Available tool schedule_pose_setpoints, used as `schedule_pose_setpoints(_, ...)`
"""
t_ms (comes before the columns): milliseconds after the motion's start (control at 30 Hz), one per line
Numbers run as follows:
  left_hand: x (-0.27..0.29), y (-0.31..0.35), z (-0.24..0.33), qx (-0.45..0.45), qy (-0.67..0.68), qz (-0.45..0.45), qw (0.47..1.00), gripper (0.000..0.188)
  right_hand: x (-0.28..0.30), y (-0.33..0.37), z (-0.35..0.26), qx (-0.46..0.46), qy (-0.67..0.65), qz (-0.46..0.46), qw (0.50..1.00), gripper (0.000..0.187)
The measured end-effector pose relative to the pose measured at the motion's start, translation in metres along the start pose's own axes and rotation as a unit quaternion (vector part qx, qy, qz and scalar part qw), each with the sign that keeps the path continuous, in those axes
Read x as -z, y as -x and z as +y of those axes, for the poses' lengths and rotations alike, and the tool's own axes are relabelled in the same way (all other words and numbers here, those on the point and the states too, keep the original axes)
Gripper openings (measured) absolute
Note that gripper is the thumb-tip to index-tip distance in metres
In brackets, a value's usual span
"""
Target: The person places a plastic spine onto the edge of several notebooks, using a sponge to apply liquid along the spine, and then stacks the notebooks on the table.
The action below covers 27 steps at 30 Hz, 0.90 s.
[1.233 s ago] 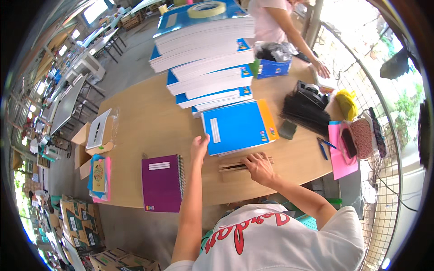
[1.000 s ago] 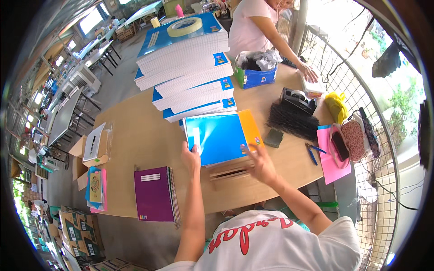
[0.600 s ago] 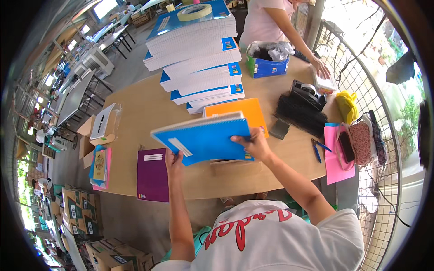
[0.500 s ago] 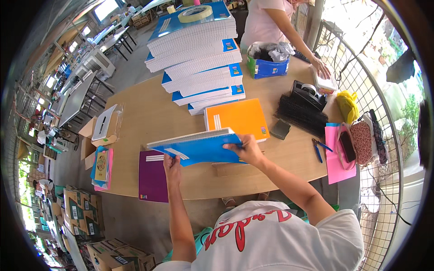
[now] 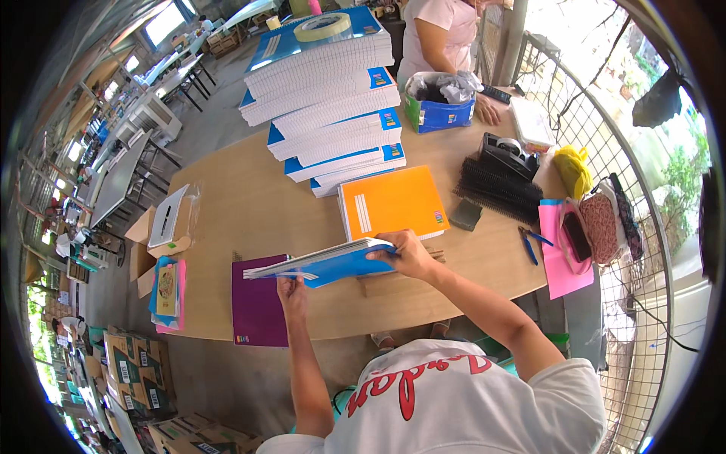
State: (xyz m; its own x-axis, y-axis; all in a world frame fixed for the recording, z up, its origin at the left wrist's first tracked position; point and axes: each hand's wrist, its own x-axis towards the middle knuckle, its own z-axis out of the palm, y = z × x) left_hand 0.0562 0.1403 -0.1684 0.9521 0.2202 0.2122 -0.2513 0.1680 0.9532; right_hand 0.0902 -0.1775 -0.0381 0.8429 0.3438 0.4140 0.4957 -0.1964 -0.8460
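A blue-covered notebook (image 5: 333, 268) is tilted on edge in front of me, its pages facing away. My left hand (image 5: 293, 293) grips its lower left corner. My right hand (image 5: 404, 256) is closed round the right end, thumb on the blue cover. Below and to the left, a purple notebook (image 5: 261, 318) lies on the wooden table, partly behind the blue one. Just beyond my right hand is a small pile topped by an orange notebook (image 5: 397, 200). Behind that rises a tall staggered stack of blue notebooks (image 5: 329, 106) with a tape roll (image 5: 324, 27) on top.
To the right lie black binding coils (image 5: 495, 189), a tape dispenser (image 5: 508, 155), blue pliers (image 5: 532, 244), a pink sheet (image 5: 563, 272) and a pouch (image 5: 603, 231). A blue-green box (image 5: 439, 113) stands near another person (image 5: 446, 38). An open carton (image 5: 170, 227) sits at the table's left edge.
The blue notebook has tipped so its cover shows narrower and its page edges show more. The other person's hand has drawn back from the white box toward the blue-green box.
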Motion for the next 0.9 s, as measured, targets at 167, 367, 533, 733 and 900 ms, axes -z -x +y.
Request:
schedule_pose_setpoints(167,-0.014,0.02,-0.009,0.042,0.02,0.005,0.999,0.03,0.022,0.017,0.007,-0.025,0.05,0.01,0.998,0.031)
schedule_pose_setpoints(367,-0.097,0.04,-0.038,0.039,0.063,-0.081,0.994,0.032,0.081,0.099,0.087,-0.137,-0.097,0.018,0.986,0.04)
schedule_pose_setpoints(533,-0.043,0.037,-0.077,0.306,-0.053,-0.133,0.941,0.072,0.042,0.107,0.092,-0.14,-0.241,0.015,0.96,0.043)
schedule_pose_setpoints(733,-0.125,0.066,0.048,-0.087,-0.334,-0.011,0.938,0.094,0.051,0.143,0.133,-0.187,-0.105,0.031,0.976,0.035)
schedule_pose_setpoints(900,-0.226,0.077,0.141,-0.304,-0.554,-0.194,0.75,0.061,0.166,0.129,0.153,-0.221,-0.016,0.103,0.97,0.031)
